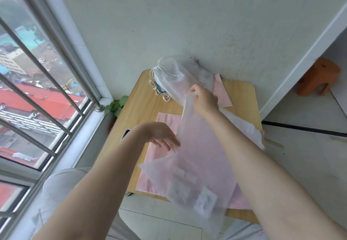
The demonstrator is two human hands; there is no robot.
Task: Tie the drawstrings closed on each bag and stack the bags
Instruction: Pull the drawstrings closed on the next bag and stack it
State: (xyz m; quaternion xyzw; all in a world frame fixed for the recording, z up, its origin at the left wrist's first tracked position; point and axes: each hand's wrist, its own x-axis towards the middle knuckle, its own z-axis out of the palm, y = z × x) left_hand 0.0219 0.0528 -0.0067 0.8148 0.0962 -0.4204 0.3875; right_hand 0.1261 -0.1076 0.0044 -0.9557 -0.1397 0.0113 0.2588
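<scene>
A translucent white drawstring bag [195,166] hangs in the air over the small wooden table [142,97]. My right hand [203,101] grips its top end, fingers curled round the gathered fabric. My left hand [161,134] hovers beside the bag's left edge with fingers loosely spread, holding nothing. At the table's far end lies a pile of white mesh bags [180,78] with white drawstrings [159,70] trailing from their tops. A pink cloth [165,123] is spread flat under the raised bag.
A second pink sheet [222,93] lies at the far right of the table against the wall. A phone [125,133] sits at the left table edge. A barred window [37,93] is on the left, a green plant [116,105] by the sill, and an orange stool [317,76] at right.
</scene>
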